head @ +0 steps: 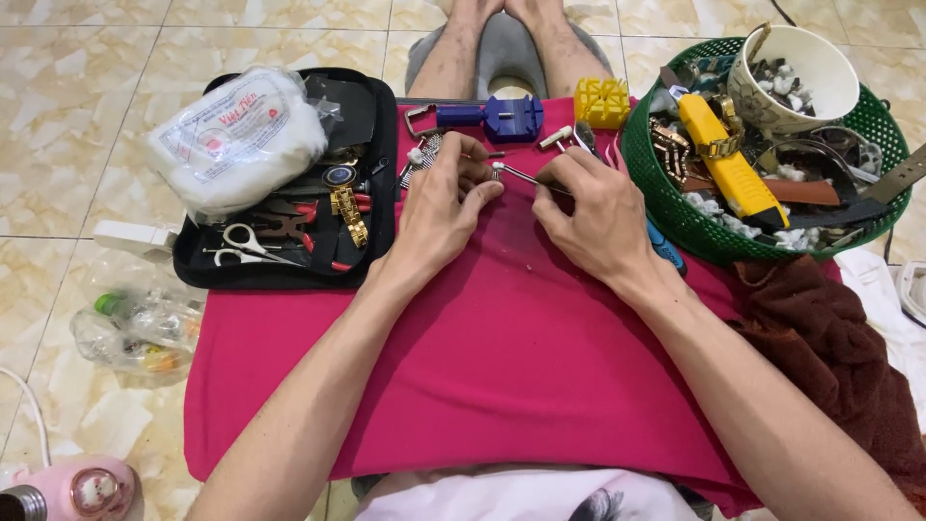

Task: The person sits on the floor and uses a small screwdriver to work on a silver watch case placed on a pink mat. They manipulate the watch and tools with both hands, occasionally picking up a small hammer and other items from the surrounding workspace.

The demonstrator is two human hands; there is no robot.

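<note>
My left hand [439, 207] rests on a pink cloth [482, 357] and pinches a small metal watch part [495, 172] at its fingertips. My right hand [588, 217] grips a thin metal pin tool [526, 177] whose tip touches that part. A metal watch band [422, 154] lies just beyond my left fingers. A blue link-remover tool [497, 118] and a yellow plastic block [602, 101] sit at the cloth's far edge.
A black open tool case [381, 207] at left holds scissors, pliers and a gold band, with a white bag [236, 140] on it. A green basket [675, 207] at right holds a yellow tool, straps and a cup. A brown towel [830, 357] lies at right.
</note>
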